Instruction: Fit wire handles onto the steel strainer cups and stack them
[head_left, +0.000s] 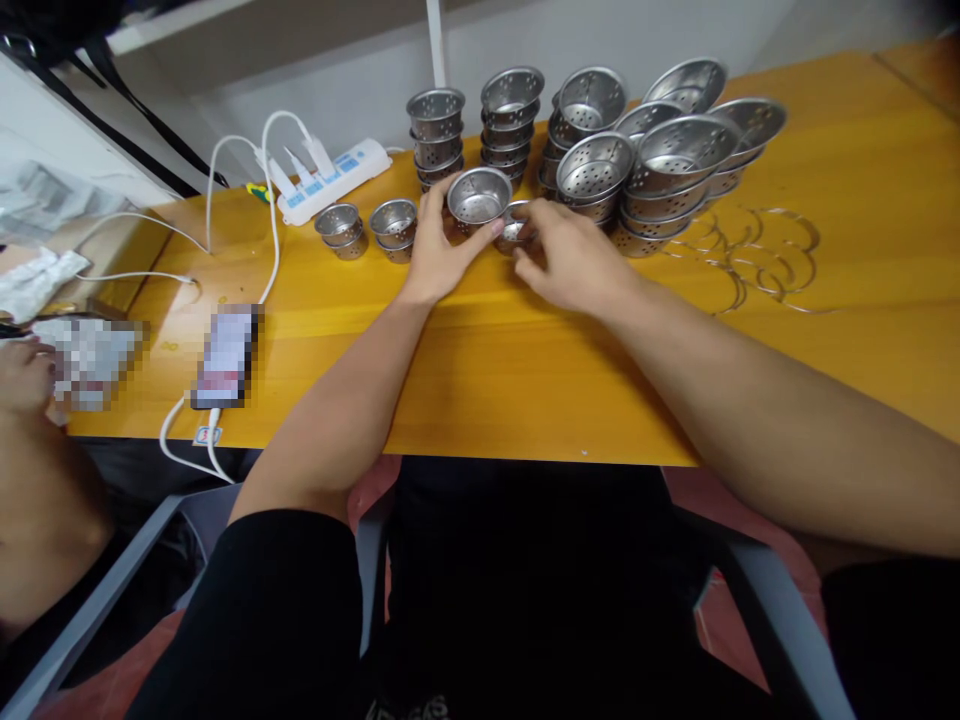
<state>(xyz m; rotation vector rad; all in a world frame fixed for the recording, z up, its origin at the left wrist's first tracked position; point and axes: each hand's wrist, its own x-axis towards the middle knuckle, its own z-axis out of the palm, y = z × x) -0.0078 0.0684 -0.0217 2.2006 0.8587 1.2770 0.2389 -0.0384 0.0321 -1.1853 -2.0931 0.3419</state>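
My left hand (439, 250) grips a small perforated metal cup (478, 196) between thumb and fingers, holding it upright just above the yellow table (480, 370). My right hand (570, 258) is closed on a smaller metal cup (514, 228) right beside it, partly hidden by the fingers. The two pieces almost touch. Behind them stand stacks of small perforated cups (436, 135) and stacks of wider perforated bowls (675, 160).
Two short cup stacks (339, 228) sit left of my hands. Thin wire rings (757, 255) lie at the right. A white power strip (330, 180) with cables and a phone (225, 355) lie at the left. Another person's hand (22, 375) is at the left edge.
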